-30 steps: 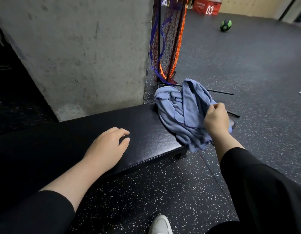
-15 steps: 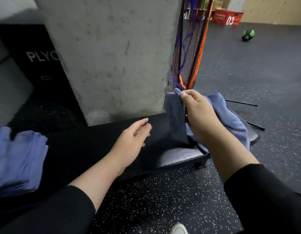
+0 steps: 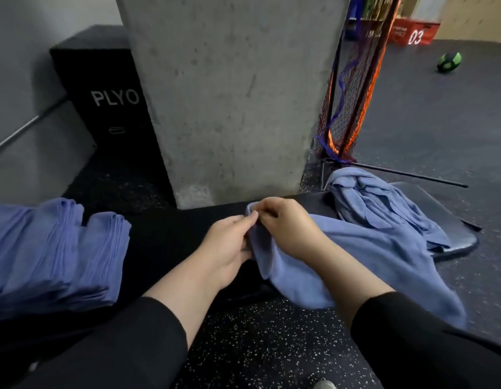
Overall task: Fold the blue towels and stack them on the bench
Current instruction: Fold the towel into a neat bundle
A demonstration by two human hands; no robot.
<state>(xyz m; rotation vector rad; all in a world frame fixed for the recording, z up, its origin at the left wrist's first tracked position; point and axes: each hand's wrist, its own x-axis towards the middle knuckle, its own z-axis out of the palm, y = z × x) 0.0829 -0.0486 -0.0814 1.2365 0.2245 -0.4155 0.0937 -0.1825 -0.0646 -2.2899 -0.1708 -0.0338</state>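
One blue towel (image 3: 364, 265) is spread loosely over the middle of the black bench (image 3: 170, 237), its lower edge hanging off the front. Both hands pinch its top corner: my left hand (image 3: 229, 248) from the left, my right hand (image 3: 288, 226) from the right, fingertips almost touching. At the bench's right end lies a crumpled heap of blue towels (image 3: 384, 203). A stack of folded blue towels (image 3: 52, 254) sits at the left end.
A concrete pillar (image 3: 229, 94) rises right behind the bench. A black PLYO box (image 3: 109, 99) stands behind on the left. An orange and blue net on a black frame (image 3: 353, 88) stands at the right, and a green ball (image 3: 449, 62) lies on the floor beyond it.
My right hand pulled one towel from the heap leftward to the bench's middle. My left hand rose off the bench and took the same corner. The view swung left, showing the folded stack.
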